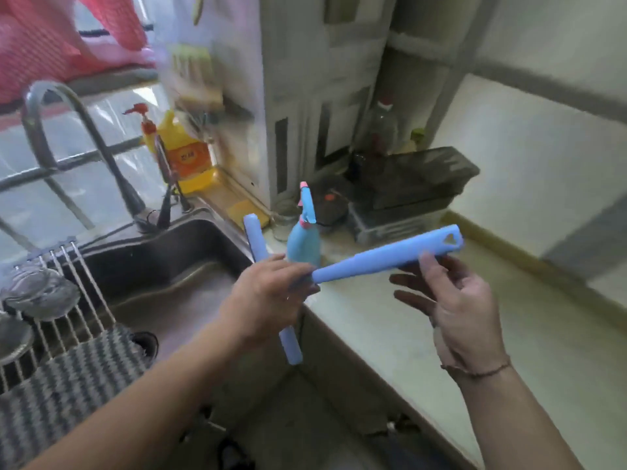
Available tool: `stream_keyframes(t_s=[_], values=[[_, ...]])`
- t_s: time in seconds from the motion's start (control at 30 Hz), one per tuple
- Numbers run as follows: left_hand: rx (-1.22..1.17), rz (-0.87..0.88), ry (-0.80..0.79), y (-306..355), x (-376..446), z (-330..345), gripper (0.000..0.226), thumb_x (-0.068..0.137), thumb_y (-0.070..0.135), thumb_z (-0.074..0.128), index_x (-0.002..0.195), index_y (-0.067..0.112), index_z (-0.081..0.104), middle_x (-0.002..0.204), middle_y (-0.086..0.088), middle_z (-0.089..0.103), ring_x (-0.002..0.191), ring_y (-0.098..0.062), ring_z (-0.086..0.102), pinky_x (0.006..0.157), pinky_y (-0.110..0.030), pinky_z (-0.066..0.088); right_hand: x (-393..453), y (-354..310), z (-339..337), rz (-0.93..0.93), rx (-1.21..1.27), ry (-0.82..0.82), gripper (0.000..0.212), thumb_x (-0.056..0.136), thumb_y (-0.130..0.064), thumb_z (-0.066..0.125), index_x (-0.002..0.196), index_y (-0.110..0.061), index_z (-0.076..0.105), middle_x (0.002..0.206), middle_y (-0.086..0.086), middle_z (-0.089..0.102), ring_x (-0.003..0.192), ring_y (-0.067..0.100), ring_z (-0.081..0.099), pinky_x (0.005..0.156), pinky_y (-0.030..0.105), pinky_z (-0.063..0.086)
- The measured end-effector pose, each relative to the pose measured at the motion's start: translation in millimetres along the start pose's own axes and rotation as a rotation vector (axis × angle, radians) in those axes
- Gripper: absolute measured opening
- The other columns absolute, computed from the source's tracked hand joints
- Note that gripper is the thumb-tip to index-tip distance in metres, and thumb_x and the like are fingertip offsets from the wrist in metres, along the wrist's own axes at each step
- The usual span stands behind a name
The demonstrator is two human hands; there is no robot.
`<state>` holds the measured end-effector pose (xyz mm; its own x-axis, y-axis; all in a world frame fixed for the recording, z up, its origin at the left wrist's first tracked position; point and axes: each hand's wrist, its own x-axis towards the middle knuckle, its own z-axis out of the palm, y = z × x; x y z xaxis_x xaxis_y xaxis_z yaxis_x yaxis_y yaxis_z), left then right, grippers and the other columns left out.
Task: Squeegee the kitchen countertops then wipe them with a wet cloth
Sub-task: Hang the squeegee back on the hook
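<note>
A light blue squeegee [380,257] hangs in the air above the sink's right edge. My left hand [268,296] grips it where the handle meets the blade bar, which runs from upper left to lower right behind my fingers. My right hand [454,300] sits under the far end of the handle with fingers spread, thumb touching the handle. The pale countertop [424,334] stretches away to the right below the squeegee. A blue spray bottle [305,232] stands on the countertop just behind my left hand.
A steel sink [190,276] with a tall faucet [61,130] fills the left. A wire rack [68,300] and striped cloth [68,385] lie over it. Yellow soap bottle [186,154], a glass jar [283,218] and dark appliances [407,191] crowd the back corner.
</note>
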<state>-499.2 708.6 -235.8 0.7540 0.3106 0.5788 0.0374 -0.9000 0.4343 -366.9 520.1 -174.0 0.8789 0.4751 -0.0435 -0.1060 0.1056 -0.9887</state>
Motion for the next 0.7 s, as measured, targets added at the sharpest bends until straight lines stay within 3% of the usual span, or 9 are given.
stream_keyframes(t_s=[0.07, 0.13, 0.23, 0.33, 0.43, 0.57, 0.7], values=[[-0.039, -0.039, -0.032, 66, 8, 32, 0.019, 0.080, 0.037, 0.063, 0.081, 0.018, 0.066, 0.064, 0.005, 0.061, 0.056, -0.021, 0.055, 0.048, -0.035, 0.048, -19, -7, -48, -0.013, -0.034, 0.040, 0.013, 0.087, -0.021, 0.066, 0.098, -0.014, 0.066, 0.086, 0.000, 0.074, 0.082, 0.021, 0.071, 0.064, 0.033, 0.056], [-0.162, -0.079, -0.119, 137, 14, 74, 0.025, 0.078, 0.041, 0.062, 0.077, 0.016, 0.066, 0.059, 0.004, 0.057, 0.054, -0.020, 0.053, 0.049, -0.035, 0.047, -36, -17, -102, -0.053, -0.072, 0.144, 0.012, 0.093, -0.017, 0.061, 0.104, -0.014, 0.065, 0.085, -0.003, 0.075, 0.085, 0.019, 0.072, 0.064, 0.034, 0.056], [-0.460, -0.218, -0.308, 248, 26, 130, 0.015, 0.075, 0.030, 0.074, 0.074, 0.017, 0.066, 0.060, -0.002, 0.060, 0.057, -0.016, 0.054, 0.057, -0.035, 0.048, -57, -45, -190, -0.101, -0.126, 0.307, 0.010, 0.096, -0.018, 0.057, 0.101, -0.015, 0.065, 0.076, -0.007, 0.074, 0.076, 0.018, 0.073, 0.058, 0.037, 0.058], [-0.698, -0.317, -0.514, 342, 39, 176, 0.009, 0.073, 0.019, 0.079, 0.078, 0.023, 0.072, 0.068, 0.003, 0.071, 0.067, -0.013, 0.068, 0.063, -0.026, 0.052, -72, -80, -279, -0.102, -0.192, 0.385, 0.015, 0.097, -0.016, 0.055, 0.089, -0.014, 0.067, 0.071, -0.002, 0.071, 0.071, 0.024, 0.070, 0.057, 0.040, 0.060], [-0.870, -0.325, -0.682, 415, 59, 207, 0.013, 0.078, 0.006, 0.075, 0.089, 0.013, 0.074, 0.080, 0.000, 0.075, 0.078, -0.010, 0.071, 0.072, -0.020, 0.051, -80, -115, -360, -0.109, -0.256, 0.465, 0.018, 0.098, -0.017, 0.053, 0.092, -0.008, 0.068, 0.077, 0.008, 0.072, 0.071, 0.029, 0.069, 0.057, 0.043, 0.060], [-0.986, -0.270, -0.853, 485, 92, 246, 0.019, 0.081, 0.008, 0.074, 0.096, 0.020, 0.073, 0.091, 0.002, 0.076, 0.088, -0.011, 0.071, 0.083, -0.028, 0.056, -80, -156, -443, -0.151, -0.319, 0.543, 0.023, 0.099, -0.017, 0.051, 0.087, -0.012, 0.070, 0.081, 0.007, 0.074, 0.068, 0.025, 0.068, 0.064, 0.049, 0.060], [-1.022, -0.185, -0.851, 542, 131, 283, 0.012, 0.081, 0.012, 0.074, 0.092, 0.017, 0.074, 0.086, -0.002, 0.076, 0.087, -0.022, 0.072, 0.085, -0.044, 0.057, -67, -190, -499, -0.184, -0.318, 0.632, 0.024, 0.100, -0.019, 0.050, 0.086, -0.016, 0.069, 0.083, 0.007, 0.073, 0.075, 0.031, 0.067, 0.064, 0.051, 0.060]])
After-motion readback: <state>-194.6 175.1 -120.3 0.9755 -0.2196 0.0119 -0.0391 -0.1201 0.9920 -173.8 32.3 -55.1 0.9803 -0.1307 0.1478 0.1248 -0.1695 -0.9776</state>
